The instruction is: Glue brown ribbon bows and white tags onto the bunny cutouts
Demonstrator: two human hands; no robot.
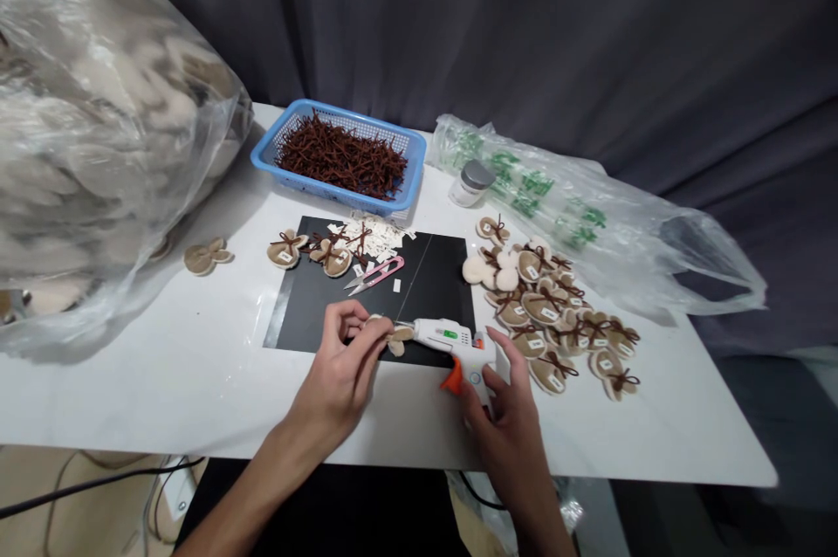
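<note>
My left hand (344, 365) pinches a small beige felt piece (396, 339) over the front edge of a black mat (432, 286). My right hand (507, 413) grips a white glue gun (458, 343) with an orange trigger, its nozzle pointing left at the felt piece. Both hands are closed around what they hold.
Pink snips (376, 274) and small white labels (367, 236) lie on the mat. A blue basket (278, 142) holds brown bows. Finished felt pieces (556, 321) are heaped at right, two more (288, 250) at left. Large plastic bags (98, 129) and a jar (471, 182) stand behind.
</note>
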